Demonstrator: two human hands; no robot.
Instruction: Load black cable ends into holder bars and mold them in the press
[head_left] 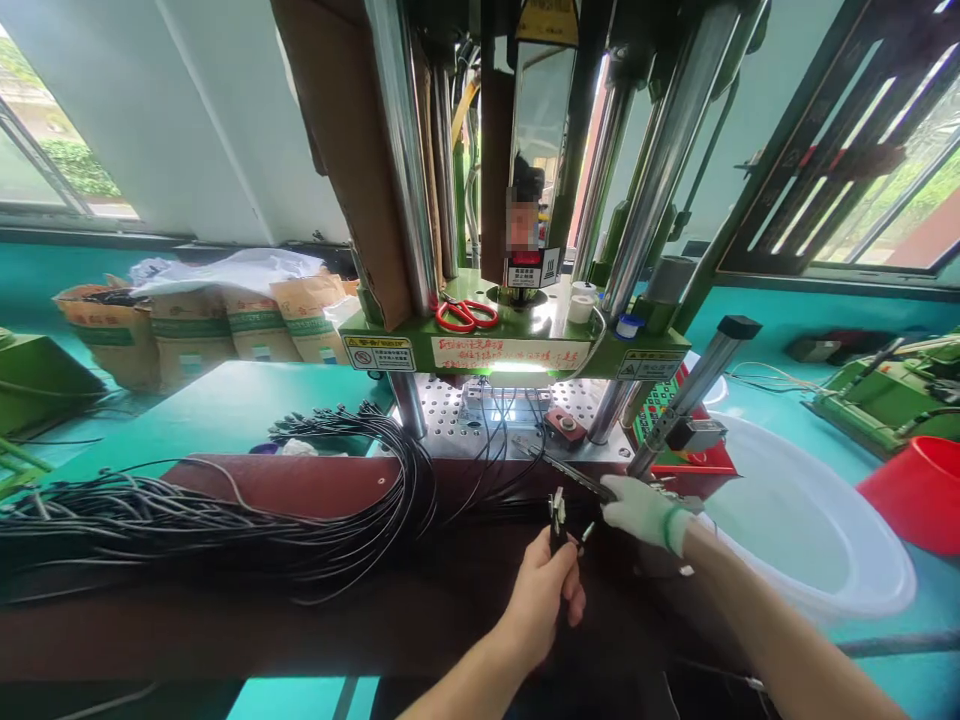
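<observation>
My left hand is bare and pinches a small black cable plug with bright metal ends. My right hand, in a white knit glove with a green cuff, grips the end of a narrow dark metal strip that reaches back towards the machine's steel bed. The two hands are close together, a short gap apart. A large bundle of black cables lies on the dark red bench top to the left of my hands, with several thin cables running to the mould area.
A green vertical moulding machine with chrome columns stands ahead, over a perforated steel bed. Red-handled scissors lie on its platen. To the right are a white plastic basin and a red bucket. Sacks stand at the back left.
</observation>
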